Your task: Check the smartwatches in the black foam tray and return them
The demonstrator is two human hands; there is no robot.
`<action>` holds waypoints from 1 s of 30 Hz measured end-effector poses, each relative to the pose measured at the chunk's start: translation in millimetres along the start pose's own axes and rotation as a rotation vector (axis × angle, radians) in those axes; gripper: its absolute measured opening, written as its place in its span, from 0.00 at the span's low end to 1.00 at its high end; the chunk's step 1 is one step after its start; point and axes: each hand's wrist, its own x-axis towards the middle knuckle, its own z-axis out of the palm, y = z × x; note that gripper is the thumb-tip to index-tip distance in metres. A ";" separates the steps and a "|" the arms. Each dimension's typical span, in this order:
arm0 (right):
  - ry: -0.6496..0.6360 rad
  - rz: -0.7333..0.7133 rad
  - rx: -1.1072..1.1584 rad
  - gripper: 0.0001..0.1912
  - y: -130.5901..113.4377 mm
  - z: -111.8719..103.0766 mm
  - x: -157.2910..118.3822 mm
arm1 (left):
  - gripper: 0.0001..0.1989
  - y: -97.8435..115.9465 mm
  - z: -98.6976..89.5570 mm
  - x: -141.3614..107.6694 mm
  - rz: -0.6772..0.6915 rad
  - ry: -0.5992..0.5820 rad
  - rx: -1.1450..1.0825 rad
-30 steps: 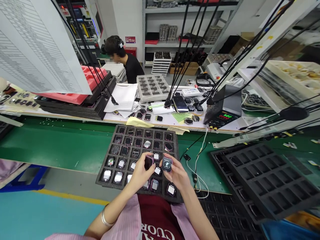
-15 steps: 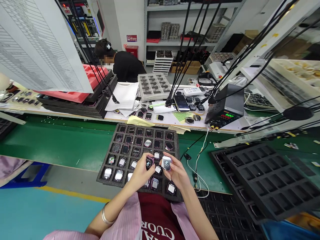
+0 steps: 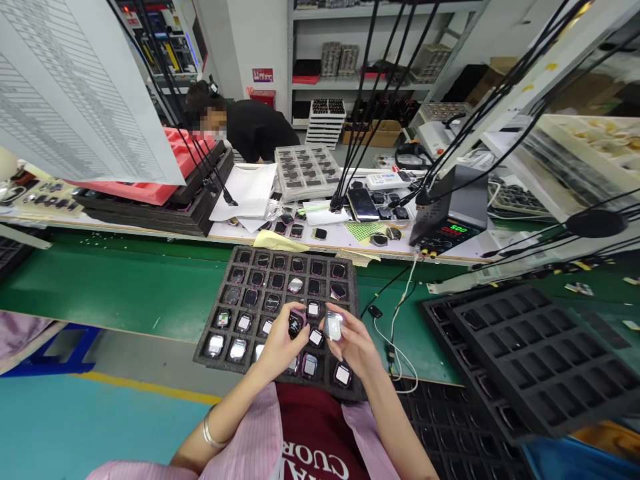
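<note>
My left hand (image 3: 278,341) is closed around a smartwatch body (image 3: 295,324) with a dark screen showing a light figure. In my right hand (image 3: 356,341) is another smartwatch body (image 3: 333,325), its face pale and reflective, pinched between thumb and fingers. Both are held apart, just above a dark grey foam tray (image 3: 204,348). Watch bodies without straps fill most of its slots. Nearer rows show lit white screens, such as a watch (image 3: 343,375) at the lower right, while the far rows look dark. My left hand and forearm hide some slots.
A green bench (image 3: 140,287) carries the tray. To the right are a white cable (image 3: 414,373) and stacked black foam trays (image 3: 540,353). On the shelf behind stand a power supply (image 3: 450,213), papers (image 3: 245,193) and a phone (image 3: 363,205). A person (image 3: 255,127) leans over beyond.
The watch in my right hand has tilted slightly and its reflection has changed. My left hand and its watch have shifted very slightly. The person behind has moved a little.
</note>
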 end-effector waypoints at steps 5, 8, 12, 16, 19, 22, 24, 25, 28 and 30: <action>0.002 -0.011 0.001 0.23 0.3 -0.6 -0.4 | 0.13 0.9 -0.9 -1.2 -0.001 -0.020 0.008; -0.001 -0.014 0.001 0.23 0.4 -0.7 -1.1 | 0.15 1.3 -0.9 -2.4 0.028 -0.031 0.001; -0.006 -0.014 -0.007 0.21 -0.4 0.4 -1.9 | 0.14 1.5 -0.4 -3.5 0.025 -0.037 0.015; -0.002 -0.012 -0.012 0.21 -1.8 1.7 -2.5 | 0.15 2.1 -0.3 -3.7 0.027 -0.028 0.004; 0.000 -0.016 -0.009 0.21 -2.6 1.8 -3.4 | 0.14 3.5 -0.4 -4.0 0.011 -0.030 0.010; -0.007 -0.029 -0.007 0.21 -4.2 1.6 -5.4 | 0.13 6.0 -1.1 -4.9 -0.001 -0.012 0.021; -0.018 -0.041 -0.010 0.22 -5.8 1.7 -7.5 | 0.14 8.5 -2.0 -6.0 0.011 0.003 0.007; -0.025 -0.049 -0.009 0.22 -6.7 1.9 -8.6 | 0.14 9.9 -2.6 -6.6 0.019 0.005 -0.003; -0.052 -0.075 0.009 0.21 -9.5 2.9 -11.6 | 0.14 13.6 -4.4 -8.3 0.023 0.000 -0.011; -0.069 -0.082 0.019 0.20 -10.9 3.7 -13.0 | 0.13 15.0 -5.0 -9.2 0.013 -0.005 -0.001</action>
